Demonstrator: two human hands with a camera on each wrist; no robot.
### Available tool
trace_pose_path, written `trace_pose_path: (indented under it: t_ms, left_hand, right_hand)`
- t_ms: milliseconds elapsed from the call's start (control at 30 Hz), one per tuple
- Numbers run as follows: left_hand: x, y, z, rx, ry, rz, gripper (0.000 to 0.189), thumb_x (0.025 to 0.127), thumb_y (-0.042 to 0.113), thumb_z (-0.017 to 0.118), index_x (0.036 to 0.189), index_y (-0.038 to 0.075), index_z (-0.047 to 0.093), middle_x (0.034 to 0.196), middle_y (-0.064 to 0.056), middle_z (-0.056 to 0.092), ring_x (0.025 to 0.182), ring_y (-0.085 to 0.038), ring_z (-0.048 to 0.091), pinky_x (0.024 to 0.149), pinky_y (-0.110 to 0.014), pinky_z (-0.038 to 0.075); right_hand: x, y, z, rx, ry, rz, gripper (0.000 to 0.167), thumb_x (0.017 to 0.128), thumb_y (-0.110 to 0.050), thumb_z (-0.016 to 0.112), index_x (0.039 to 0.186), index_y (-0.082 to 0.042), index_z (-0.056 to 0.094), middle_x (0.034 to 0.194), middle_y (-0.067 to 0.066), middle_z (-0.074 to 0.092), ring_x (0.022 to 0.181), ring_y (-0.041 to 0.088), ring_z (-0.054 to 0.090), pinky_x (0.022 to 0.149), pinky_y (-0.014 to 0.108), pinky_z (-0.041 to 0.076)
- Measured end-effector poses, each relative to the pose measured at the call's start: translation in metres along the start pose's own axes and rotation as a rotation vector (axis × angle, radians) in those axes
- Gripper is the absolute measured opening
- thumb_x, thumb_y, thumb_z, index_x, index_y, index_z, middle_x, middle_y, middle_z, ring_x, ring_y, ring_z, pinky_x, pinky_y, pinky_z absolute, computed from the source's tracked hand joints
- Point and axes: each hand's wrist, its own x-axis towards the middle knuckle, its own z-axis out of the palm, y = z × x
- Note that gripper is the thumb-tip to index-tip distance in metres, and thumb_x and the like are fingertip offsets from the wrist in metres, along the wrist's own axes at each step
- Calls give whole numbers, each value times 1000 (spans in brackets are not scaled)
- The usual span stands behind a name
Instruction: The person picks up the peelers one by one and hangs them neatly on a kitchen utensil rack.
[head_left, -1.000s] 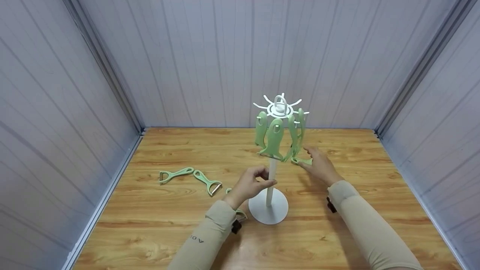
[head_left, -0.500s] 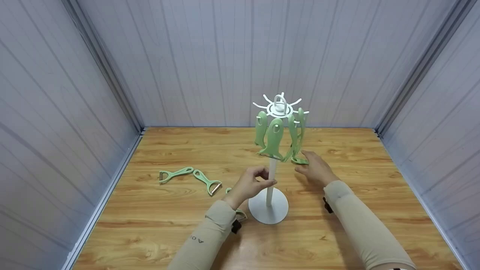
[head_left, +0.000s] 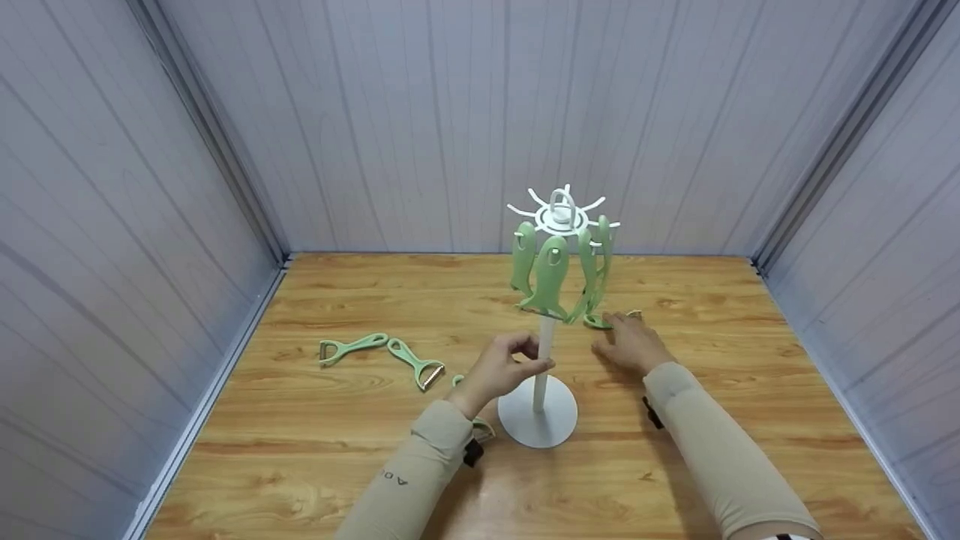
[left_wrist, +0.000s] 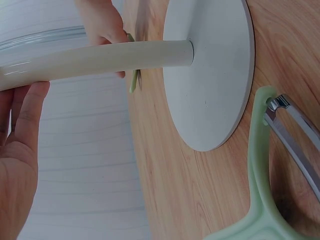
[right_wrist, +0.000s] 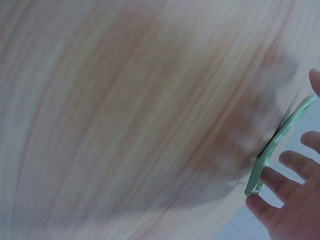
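Observation:
My left hand (head_left: 506, 366) grips the white pole (head_left: 539, 394) of an upright hanging stand between thumb and fingers. Several green peelers hang from the hooks of its top ring (head_left: 561, 220), including a front one (head_left: 550, 277) with a fish-shaped handle. Right of the pole, my right hand (head_left: 632, 343) reaches over a loose green peeler (head_left: 598, 322) on the table. The right wrist view shows fingers spread along that peeler (right_wrist: 280, 140), fingertips at its edge and the thumb apart from it. Part of this peeler is hidden by the hand in the head view.
Two green peelers, one (head_left: 352, 349) and another (head_left: 415, 364), lie to the left on the wooden table (head_left: 300, 457). A third peeler (head_left: 482, 430) lies partly under my left wrist, beside the round white base (head_left: 517, 424). Pale walls (head_left: 450, 112) enclose the back and sides.
My right hand has shifted slightly left and down over the loose peeler; its thumb has come off it, and the peeler's blade end now shows beyond the fingers. The left hand has stayed on the pole.

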Motion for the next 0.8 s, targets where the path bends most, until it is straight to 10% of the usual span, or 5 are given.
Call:
trace_pose_path:
  t_ms: [800]
  left_hand:
    - [2,-5,1,2,2,34,12,100,17,80,103,6,75,99,-5,76,93,-9,68,94,-46,59]
  right_hand:
    - [-9,-5,9,-100,108,-85,26,106,-15,71,130,-7,77,133,20,73,123,48,67,103,73,49]
